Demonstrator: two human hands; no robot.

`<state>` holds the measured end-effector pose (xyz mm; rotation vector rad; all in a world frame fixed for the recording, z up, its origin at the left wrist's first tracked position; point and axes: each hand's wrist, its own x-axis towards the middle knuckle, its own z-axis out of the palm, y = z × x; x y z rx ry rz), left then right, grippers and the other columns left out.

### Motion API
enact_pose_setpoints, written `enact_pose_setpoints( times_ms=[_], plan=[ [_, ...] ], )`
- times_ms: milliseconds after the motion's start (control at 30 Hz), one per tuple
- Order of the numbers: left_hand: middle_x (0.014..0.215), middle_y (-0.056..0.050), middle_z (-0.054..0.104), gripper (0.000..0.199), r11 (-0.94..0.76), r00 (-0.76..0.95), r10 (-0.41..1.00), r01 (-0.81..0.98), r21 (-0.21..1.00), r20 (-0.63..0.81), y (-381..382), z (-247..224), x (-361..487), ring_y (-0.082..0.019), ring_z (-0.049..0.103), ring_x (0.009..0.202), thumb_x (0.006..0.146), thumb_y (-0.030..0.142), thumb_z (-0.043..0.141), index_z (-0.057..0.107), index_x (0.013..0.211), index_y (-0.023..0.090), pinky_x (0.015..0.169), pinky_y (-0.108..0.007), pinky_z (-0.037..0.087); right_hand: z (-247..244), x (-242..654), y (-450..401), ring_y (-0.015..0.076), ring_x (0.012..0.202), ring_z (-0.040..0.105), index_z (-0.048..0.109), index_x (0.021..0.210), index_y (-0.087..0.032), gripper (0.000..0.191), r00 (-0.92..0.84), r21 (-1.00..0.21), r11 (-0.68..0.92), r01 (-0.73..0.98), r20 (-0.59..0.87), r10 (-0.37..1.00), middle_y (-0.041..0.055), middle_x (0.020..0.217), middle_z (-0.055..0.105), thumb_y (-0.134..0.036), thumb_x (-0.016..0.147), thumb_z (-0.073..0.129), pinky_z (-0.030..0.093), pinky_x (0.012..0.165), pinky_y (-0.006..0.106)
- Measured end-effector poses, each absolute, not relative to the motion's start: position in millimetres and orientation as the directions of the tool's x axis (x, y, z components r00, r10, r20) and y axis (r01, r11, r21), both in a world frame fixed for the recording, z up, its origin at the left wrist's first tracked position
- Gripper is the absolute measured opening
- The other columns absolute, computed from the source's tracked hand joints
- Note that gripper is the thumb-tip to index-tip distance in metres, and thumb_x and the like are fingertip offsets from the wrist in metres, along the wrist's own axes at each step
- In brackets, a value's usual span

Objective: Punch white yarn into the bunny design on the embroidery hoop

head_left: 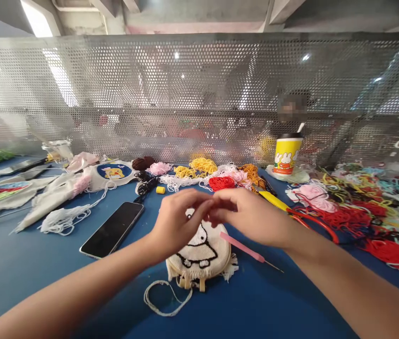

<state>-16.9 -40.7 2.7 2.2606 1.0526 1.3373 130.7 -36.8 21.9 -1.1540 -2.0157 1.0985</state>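
Observation:
My left hand (180,223) and my right hand (252,214) meet at their fingertips above a round embroidery hoop (226,256). Both are closed in a pinch, and whatever sits between the fingers is too small or hidden to make out. Cream cloth with a black-outlined white figure (199,252) is stretched in the hoop, its upper part covered by my hands. A pink punch needle (243,247) rests at the hoop's right side, its metal tip pointing down and right. Off-white yarn (162,313) curls on the blue table below the hoop.
Left of my hands lies a black phone (115,228). Yarn heaps (203,165) line the back, with more red yarn (347,221) on the right. Orange-handled scissors (312,221) and a yellow cutter (273,200) lie nearby. A yellow cup (287,153) stands before a perforated metal screen (192,94).

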Motion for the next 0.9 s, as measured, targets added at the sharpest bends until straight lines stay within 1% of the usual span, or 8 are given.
enact_pose_setpoints(
  times_ms=[100,200,300,467,567,667,767,900],
  plan=[
    [0.064,-0.002,0.062,0.012,-0.701,0.193,0.708,0.310,0.642,0.679,-31,24,-11,-0.010,0.056,0.057,0.075,0.019,0.049,0.060,0.071,0.015,0.052,-0.020,0.045,35,133,-26,0.0069,0.058,0.049,0.053,0.071,-0.016,0.010,-0.518,-0.977,0.199,0.081,0.130,0.845,-0.0030,0.064,0.052,-0.025,0.069,0.057,0.041,0.056,0.022],
    [0.055,0.002,0.058,0.009,-0.651,0.274,0.744,0.091,0.754,0.609,-22,36,-10,-0.007,0.054,0.050,0.073,0.016,0.052,0.060,0.069,0.014,0.049,-0.018,0.045,37,136,-21,0.0022,0.045,0.038,0.051,0.069,-0.015,0.014,-0.539,-0.993,0.104,-0.055,0.118,0.834,-0.0055,0.057,0.045,-0.028,0.068,0.058,0.031,0.041,0.016],
    [0.054,0.004,0.056,0.006,-0.550,0.397,0.765,-0.009,0.835,0.508,-15,37,-17,-0.006,0.053,0.048,0.069,0.013,0.055,0.060,0.072,0.014,0.050,-0.018,0.046,37,143,-19,0.0018,0.042,0.035,0.051,0.066,-0.015,0.015,-0.467,-0.986,0.164,0.012,0.139,0.873,-0.0067,0.052,0.042,-0.027,0.067,0.059,0.026,0.038,0.016],
    [0.054,0.005,0.057,0.030,-0.484,0.391,0.818,0.074,0.872,0.421,-10,33,-27,-0.009,0.057,0.052,0.068,0.010,0.056,0.050,0.098,0.015,0.053,-0.021,0.047,42,163,-17,0.0042,0.043,0.035,0.055,0.065,-0.016,0.015,-0.295,-0.877,0.364,0.313,0.274,0.915,-0.0043,0.052,0.044,-0.031,0.067,0.058,0.026,0.039,0.020],
    [0.056,0.004,0.058,0.033,-0.464,0.397,0.833,0.121,0.878,0.386,-9,29,-27,-0.010,0.059,0.056,0.067,0.010,0.057,0.048,0.098,0.016,0.055,-0.022,0.048,46,174,-15,0.0048,0.042,0.033,0.058,0.065,-0.017,0.024,-0.306,-0.831,0.377,0.409,0.265,0.915,-0.0029,0.052,0.044,-0.041,0.067,0.057,0.022,0.038,0.021],
    [0.059,0.002,0.061,0.019,-0.441,0.423,0.836,0.137,0.887,0.350,-8,26,-24,-0.011,0.061,0.059,0.068,0.012,0.056,0.050,0.086,0.016,0.057,-0.023,0.049,45,179,-14,0.0052,0.038,0.028,0.060,0.064,-0.018,0.040,-0.392,-0.856,0.372,0.359,0.223,0.892,-0.0042,0.043,0.035,-0.054,0.071,0.044,0.020,0.037,0.022],
    [0.066,-0.001,0.063,0.007,-0.462,0.448,0.819,0.145,0.875,0.359,-9,26,-23,-0.011,0.062,0.060,0.070,0.015,0.055,0.050,0.075,0.015,0.058,-0.023,0.050,42,179,-13,0.0065,0.038,0.028,0.062,0.064,-0.018,0.055,-0.502,-0.906,0.357,0.228,0.204,0.840,-0.0038,0.041,0.030,-0.058,0.077,0.027,0.021,0.039,0.023],
    [0.066,0.000,0.061,0.001,-0.477,0.407,0.828,0.146,0.867,0.387,-12,30,-23,-0.010,0.061,0.059,0.070,0.015,0.054,0.054,0.070,0.014,0.058,-0.021,0.050,37,172,-14,0.0074,0.043,0.028,0.060,0.072,-0.018,0.050,-0.538,-0.886,0.396,0.240,0.218,0.814,-0.0037,0.047,0.030,-0.056,0.079,0.028,0.024,0.042,0.023]
  ],
)
